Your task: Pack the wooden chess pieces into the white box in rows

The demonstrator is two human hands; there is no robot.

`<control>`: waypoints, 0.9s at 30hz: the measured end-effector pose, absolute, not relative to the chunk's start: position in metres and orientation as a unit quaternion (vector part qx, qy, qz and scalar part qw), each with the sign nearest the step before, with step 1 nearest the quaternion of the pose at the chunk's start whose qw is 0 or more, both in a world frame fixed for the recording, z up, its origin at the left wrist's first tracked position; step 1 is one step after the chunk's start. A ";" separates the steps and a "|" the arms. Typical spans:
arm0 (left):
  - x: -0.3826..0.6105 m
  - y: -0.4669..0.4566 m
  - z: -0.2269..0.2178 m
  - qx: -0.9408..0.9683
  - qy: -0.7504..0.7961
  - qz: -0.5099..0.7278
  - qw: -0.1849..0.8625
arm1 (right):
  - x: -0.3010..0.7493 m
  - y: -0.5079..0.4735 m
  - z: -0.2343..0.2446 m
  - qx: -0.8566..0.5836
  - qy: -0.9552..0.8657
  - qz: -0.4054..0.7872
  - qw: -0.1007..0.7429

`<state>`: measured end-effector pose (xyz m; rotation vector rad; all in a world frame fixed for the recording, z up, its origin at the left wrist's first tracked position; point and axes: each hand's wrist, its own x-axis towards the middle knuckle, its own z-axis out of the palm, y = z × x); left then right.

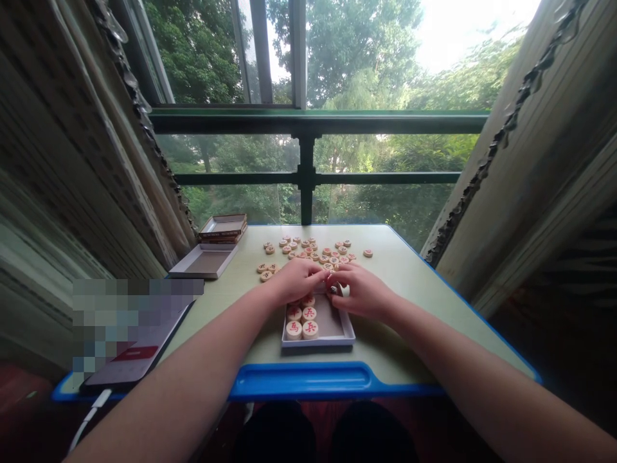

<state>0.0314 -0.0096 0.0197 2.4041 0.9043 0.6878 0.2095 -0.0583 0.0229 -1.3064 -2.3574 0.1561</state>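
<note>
A shallow white box (318, 342) lies before me on the table. Round wooden Chinese chess pieces with red characters stand in its left part, among them a horse piece (294, 330) and a soldier piece (310, 330). My left hand (306, 278) reaches over the box's far left side, fingers closed together; what they hold, if anything, is hidden. My right hand (359, 289) is curled over the far right corner, with a small round piece (333, 290) partly showing between its fingers. The fingertips of both hands meet. Beyond them, several loose chess pieces (315, 256) are scattered.
An open shallow tray (205, 262) sits at the far left, beside stacked box parts (223, 226). A phone or tablet (139, 354) with a white cable (91, 411) lies at the left edge. The table (409, 276) has a blue rim (299, 379); a window and curtains stand beyond.
</note>
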 end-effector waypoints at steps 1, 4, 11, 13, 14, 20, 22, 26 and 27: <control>0.031 -0.010 0.020 0.876 0.334 0.251 0.240 | 0.210 -0.058 0.025 -0.469 -0.852 0.061 0.225; 0.030 -0.010 0.019 0.865 0.361 0.246 0.248 | 0.216 -0.055 0.031 -0.483 -0.832 0.055 0.267; 0.030 -0.010 0.018 0.864 0.362 0.244 0.250 | 0.242 -0.028 0.021 -0.602 -0.738 -0.013 0.305; 0.030 -0.011 0.019 0.864 0.361 0.245 0.250 | 0.243 -0.024 0.016 -0.596 -0.749 0.000 0.291; 0.031 -0.011 0.019 0.863 0.362 0.244 0.253 | 0.243 -0.022 0.014 -0.591 -0.755 0.004 0.285; 0.031 -0.016 0.023 0.862 0.376 0.229 0.252 | 0.236 -0.024 0.015 -0.577 -0.771 0.021 0.268; 0.031 -0.016 0.024 0.860 0.380 0.223 0.256 | 0.235 -0.030 0.022 -0.552 -0.783 0.040 0.284; 0.030 -0.017 0.025 0.856 0.385 0.215 0.270 | 0.232 -0.048 0.037 -0.456 -0.844 0.133 0.251; 0.030 -0.018 0.026 0.850 0.393 0.215 0.278 | 0.230 -0.051 0.039 -0.440 -0.853 0.145 0.238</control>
